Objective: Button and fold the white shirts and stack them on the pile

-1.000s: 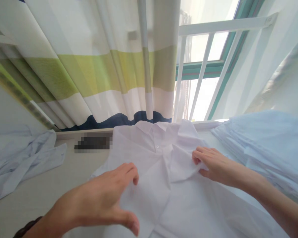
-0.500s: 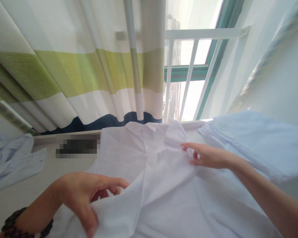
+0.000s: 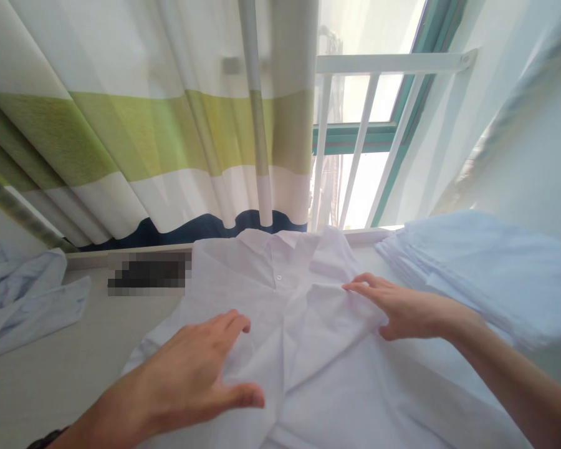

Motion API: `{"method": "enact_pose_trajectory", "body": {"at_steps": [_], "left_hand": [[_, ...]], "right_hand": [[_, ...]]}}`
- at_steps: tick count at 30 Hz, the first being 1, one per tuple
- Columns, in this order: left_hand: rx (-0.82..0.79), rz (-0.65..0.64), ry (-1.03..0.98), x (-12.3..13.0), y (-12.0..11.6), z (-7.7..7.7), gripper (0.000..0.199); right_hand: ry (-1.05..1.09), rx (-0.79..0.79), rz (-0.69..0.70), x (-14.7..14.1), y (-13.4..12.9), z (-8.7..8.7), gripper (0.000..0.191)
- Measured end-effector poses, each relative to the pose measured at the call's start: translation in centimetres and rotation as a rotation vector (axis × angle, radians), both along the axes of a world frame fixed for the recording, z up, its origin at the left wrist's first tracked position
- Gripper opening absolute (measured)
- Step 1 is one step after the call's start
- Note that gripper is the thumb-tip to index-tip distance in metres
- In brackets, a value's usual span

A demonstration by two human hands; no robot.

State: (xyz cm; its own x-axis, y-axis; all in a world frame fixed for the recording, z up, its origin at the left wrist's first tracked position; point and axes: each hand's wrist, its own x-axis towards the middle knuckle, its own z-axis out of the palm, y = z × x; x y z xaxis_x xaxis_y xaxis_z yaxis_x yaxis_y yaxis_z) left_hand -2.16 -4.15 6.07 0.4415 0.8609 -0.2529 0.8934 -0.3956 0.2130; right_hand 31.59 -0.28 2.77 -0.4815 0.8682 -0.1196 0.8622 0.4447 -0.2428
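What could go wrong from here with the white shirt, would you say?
The white shirt is creased across its front, so wrinkles might set if left unsmoothed. The right hand is near the pale stack of cloth, so a sideways sweep could perhaps disturb it.

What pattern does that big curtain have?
The curtain has broad bands: white, green, white, with dark blue showing at the bottom. Clearest in the head view.

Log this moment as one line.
white shirt: spread out, collar toward curtain | left hand: open, over shirt | right hand: open, fingertips at shirt | pale folded pile: right of shirt
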Motion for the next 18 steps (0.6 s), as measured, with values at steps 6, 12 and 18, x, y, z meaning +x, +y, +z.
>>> {"method": "enact_pose_trajectory", "body": {"at_steps": [6,12,18], "left_hand": [[0.07,-0.093,0.034,3.7,-2.2,-1.8,0.057],[-0.072,-0.005,-0.298,1.1,0.3,-2.5,0.029],[-0.484,0.204,-0.549,-0.2,2.8,-2.3,0.025]], "right_hand": [[-0.258,0.323,-0.033,-2.1,-0.7,-1.3,0.066],[-0.321,0.572,-0.054,-0.5,-0.8,-0.4,0.049],[-0.315,0.603,-0.085,2.2,-1.1,-2.4,0.05]]}}
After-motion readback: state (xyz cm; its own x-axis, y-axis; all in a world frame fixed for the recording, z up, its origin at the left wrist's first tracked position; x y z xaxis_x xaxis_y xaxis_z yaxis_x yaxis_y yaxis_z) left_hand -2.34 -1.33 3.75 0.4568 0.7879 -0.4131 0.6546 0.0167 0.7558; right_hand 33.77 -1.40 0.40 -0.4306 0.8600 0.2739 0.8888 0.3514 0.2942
